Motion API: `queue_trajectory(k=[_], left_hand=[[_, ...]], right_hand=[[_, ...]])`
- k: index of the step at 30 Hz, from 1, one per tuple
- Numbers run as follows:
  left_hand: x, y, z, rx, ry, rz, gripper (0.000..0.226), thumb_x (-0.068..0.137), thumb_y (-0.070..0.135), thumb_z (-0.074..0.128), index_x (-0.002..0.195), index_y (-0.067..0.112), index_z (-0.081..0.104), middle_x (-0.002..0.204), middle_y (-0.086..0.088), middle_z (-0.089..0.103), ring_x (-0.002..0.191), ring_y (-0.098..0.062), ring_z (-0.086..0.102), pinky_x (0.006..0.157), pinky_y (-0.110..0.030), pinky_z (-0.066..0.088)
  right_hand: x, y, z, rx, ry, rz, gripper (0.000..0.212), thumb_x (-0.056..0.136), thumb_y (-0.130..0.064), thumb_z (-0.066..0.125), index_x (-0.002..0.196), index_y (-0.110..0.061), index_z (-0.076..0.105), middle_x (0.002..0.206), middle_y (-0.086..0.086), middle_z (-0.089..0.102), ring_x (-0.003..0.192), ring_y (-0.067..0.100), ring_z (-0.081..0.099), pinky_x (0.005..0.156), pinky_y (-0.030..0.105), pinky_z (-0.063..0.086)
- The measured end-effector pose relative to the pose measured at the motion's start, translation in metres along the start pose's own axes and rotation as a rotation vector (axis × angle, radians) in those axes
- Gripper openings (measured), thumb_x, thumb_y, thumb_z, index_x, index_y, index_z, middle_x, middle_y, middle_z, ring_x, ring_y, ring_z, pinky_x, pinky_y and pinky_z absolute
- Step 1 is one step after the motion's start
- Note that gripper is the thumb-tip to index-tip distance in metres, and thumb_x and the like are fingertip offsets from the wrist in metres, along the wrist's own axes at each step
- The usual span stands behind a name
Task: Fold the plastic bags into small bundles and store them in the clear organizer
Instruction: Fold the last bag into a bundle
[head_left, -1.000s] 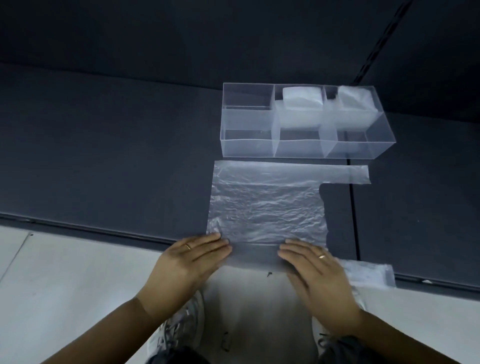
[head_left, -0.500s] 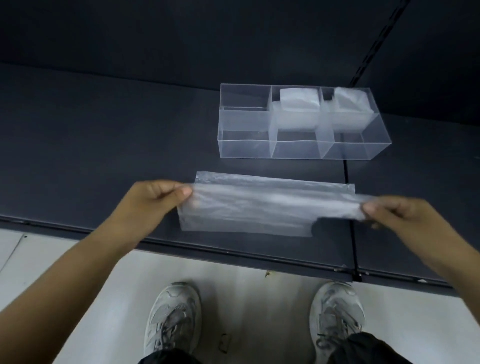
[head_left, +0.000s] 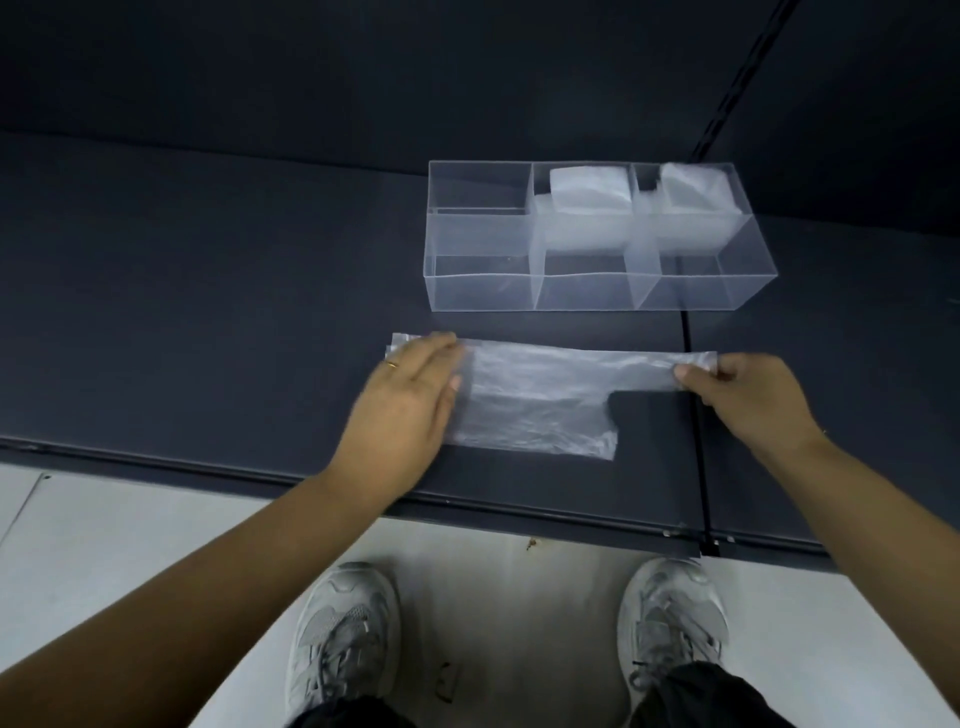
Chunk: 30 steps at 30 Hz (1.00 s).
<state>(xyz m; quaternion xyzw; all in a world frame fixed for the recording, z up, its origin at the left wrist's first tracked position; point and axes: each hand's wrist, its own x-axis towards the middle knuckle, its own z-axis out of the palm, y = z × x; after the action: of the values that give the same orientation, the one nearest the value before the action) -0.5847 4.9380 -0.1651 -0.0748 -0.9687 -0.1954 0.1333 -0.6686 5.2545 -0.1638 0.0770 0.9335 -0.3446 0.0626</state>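
Head view: one plastic bag, one clear organizer of six compartments, two hands and two shoes. One bundle sits in the rear middle compartment and a second bundle in the rear right. The bag lies folded lengthwise on the dark table, just in front of the organizer, stretched between the hands. The left hand, with one ring, presses flat with straight fingers on the bag's left end. The right hand pinches the tip of the handle strip. The bag's left end is hidden under the palm, its layers cannot be counted, and the left fingertips are blurred.
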Motion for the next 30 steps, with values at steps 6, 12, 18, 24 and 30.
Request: queue_trajectory(k=[6, 12, 18, 24, 30], left_hand=[[-0.025, -0.008, 0.023, 0.277, -0.371, -0.082, 0.079, 0.091, 0.066, 0.007, 0.151, 0.015, 0.000, 0.160, -0.004, 0.000, 0.147, -0.018, -0.005, 0.119, -0.035, -0.004], [-0.031, 0.004, 0.023, 0.354, -0.381, -0.143, 0.086, 0.088, 0.070, -0.004, 0.153, 0.014, 0.007, 0.160, -0.006, 0.003, 0.147, -0.027, -0.003, 0.119, -0.046, -0.001], [-0.032, 0.006, 0.020, 0.329, -0.392, -0.199, 0.088, 0.087, 0.069, 0.005, 0.151, 0.011, 0.016, 0.159, -0.012, 0.011, 0.147, -0.031, 0.007, 0.117, -0.054, 0.006], [-0.040, -0.012, 0.010, 0.333, -0.378, -0.202, 0.099, 0.084, 0.078, 0.005, 0.151, 0.005, 0.017, 0.158, -0.014, 0.015, 0.146, -0.027, 0.012, 0.118, -0.049, 0.008], [-0.043, -0.011, -0.001, 0.225, -0.302, -0.053, 0.091, 0.089, 0.072, 0.015, 0.151, 0.005, 0.012, 0.159, -0.012, 0.007, 0.147, -0.026, 0.002, 0.120, -0.044, 0.005]], right_hand=[[-0.004, -0.015, -0.002, -0.062, 0.059, 0.073, 0.020, 0.084, -0.034, 0.070, 0.086, -0.015, 0.063, 0.086, 0.002, 0.063, 0.084, 0.024, 0.059, 0.067, 0.029, 0.042], [-0.062, -0.090, 0.059, -0.192, 0.042, -0.563, 0.043, 0.091, -0.018, 0.057, 0.133, -0.009, 0.050, 0.137, 0.015, 0.047, 0.127, 0.029, 0.042, 0.110, 0.031, 0.025], [-0.067, -0.087, 0.120, -0.509, -0.272, -0.646, 0.061, 0.100, -0.047, 0.024, 0.153, -0.022, 0.006, 0.162, -0.005, -0.002, 0.148, 0.010, -0.007, 0.120, 0.036, -0.006], [-0.035, -0.018, 0.063, -0.672, -0.154, -0.514, 0.063, 0.098, -0.050, 0.010, 0.154, -0.021, 0.004, 0.161, -0.002, -0.003, 0.148, 0.014, -0.006, 0.117, 0.034, -0.010], [-0.054, -0.008, 0.028, -0.367, -0.065, -0.589, 0.051, 0.082, -0.028, 0.071, 0.128, -0.017, 0.053, 0.133, 0.005, 0.048, 0.121, 0.026, 0.044, 0.102, 0.040, 0.031]])
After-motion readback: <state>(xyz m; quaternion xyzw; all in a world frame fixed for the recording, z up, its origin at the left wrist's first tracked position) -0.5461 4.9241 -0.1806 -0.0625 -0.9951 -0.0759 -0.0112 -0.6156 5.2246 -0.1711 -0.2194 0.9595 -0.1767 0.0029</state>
